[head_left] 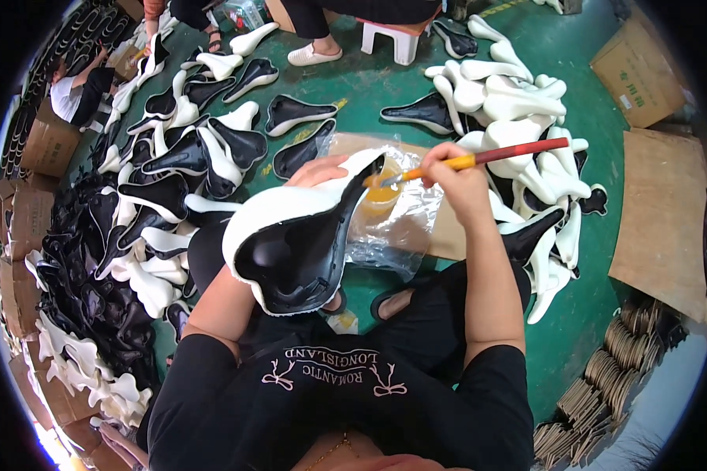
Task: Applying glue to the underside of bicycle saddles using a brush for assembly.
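Glossy black-and-white saddle (291,235) in left hand (316,170) — slim brush (479,159) in right hand (457,177)

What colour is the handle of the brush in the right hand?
The brush handle is red, turning yellow-orange near the bristles; head view.

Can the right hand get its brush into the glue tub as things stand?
Probably yes: the right hand holds the brush with its bristles at the open tub, nothing between.
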The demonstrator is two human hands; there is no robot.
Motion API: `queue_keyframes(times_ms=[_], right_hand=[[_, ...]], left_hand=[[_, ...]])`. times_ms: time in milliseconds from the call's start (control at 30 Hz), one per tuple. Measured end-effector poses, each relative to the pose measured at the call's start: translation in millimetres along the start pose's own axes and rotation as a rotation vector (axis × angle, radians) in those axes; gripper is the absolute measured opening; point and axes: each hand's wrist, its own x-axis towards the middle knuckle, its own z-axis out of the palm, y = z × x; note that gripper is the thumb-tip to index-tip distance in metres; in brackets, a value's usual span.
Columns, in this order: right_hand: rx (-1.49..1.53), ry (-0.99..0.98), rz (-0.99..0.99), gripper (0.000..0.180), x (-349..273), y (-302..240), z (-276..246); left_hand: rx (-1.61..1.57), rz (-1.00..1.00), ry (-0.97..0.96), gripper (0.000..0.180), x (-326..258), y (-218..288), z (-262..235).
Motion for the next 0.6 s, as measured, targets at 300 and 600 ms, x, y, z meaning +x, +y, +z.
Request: queue_keyframes(times_ms=[300, 600], right_hand=[[0.075, -0.133, -0.053, 0.005, -12.0, -17.7, 3.9], [0.303, -0.118, -0.091, 0.006, -23.8, -14.9, 8.4]], left_hand=[[-0.463, -0.171, -0.012, 0.037, 19.5, -27.8, 7.2], [-0.482, 0.018, 0.091, 0.039, 19.1, -24.8, 0.7]])
